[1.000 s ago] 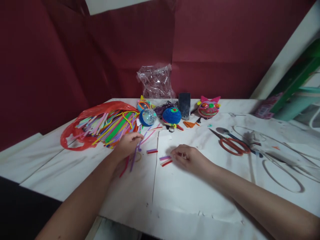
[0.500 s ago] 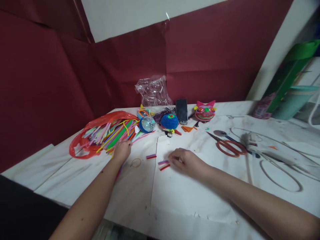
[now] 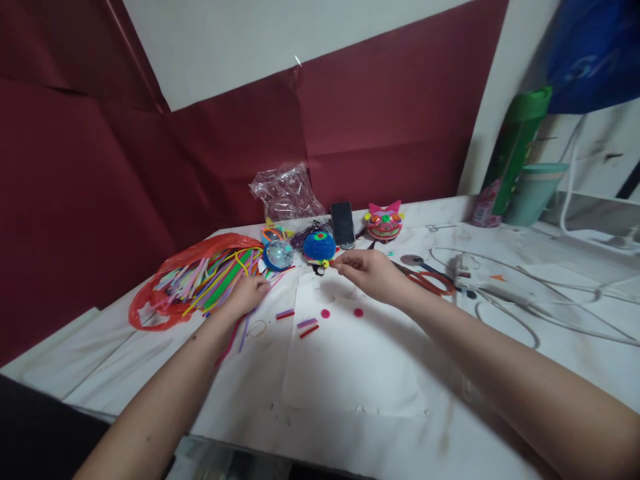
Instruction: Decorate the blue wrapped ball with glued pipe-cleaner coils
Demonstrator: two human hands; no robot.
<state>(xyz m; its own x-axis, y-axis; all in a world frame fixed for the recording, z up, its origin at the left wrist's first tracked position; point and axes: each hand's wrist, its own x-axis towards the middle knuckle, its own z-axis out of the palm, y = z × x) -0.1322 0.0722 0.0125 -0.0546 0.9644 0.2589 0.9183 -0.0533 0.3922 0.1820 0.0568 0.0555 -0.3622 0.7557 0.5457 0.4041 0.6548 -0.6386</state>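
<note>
My right hand [image 3: 367,270] reaches over the white paper [image 3: 350,373], its thumb and fingers pinched beside the blue fuzzy ball [image 3: 319,247]. What lies between those fingertips is too small to make out. My left hand [image 3: 249,293] rests with curled fingers at the near side of the pipe cleaners [image 3: 210,277]; anything in its grip is hidden. Short purple and red pipe-cleaner pieces [image 3: 307,327] lie on the paper, with a similar pair [image 3: 285,314] left of them. Two pink dots [image 3: 325,313] sit below my right hand.
A red plastic bag [image 3: 145,310] surrounds the pipe cleaners. Behind stand a clear ball [image 3: 279,255], a phone [image 3: 343,224] and a pink lion-like face [image 3: 385,223]. Orange-handled scissors [image 3: 435,283] and a white power strip with cables [image 3: 480,270] lie right. A rubber band [image 3: 257,329] lies left.
My right hand has moved up and away from the short pieces to beside the blue ball, uncovering the pink dots. My left hand stays by the pipe cleaners. The view has turned right.
</note>
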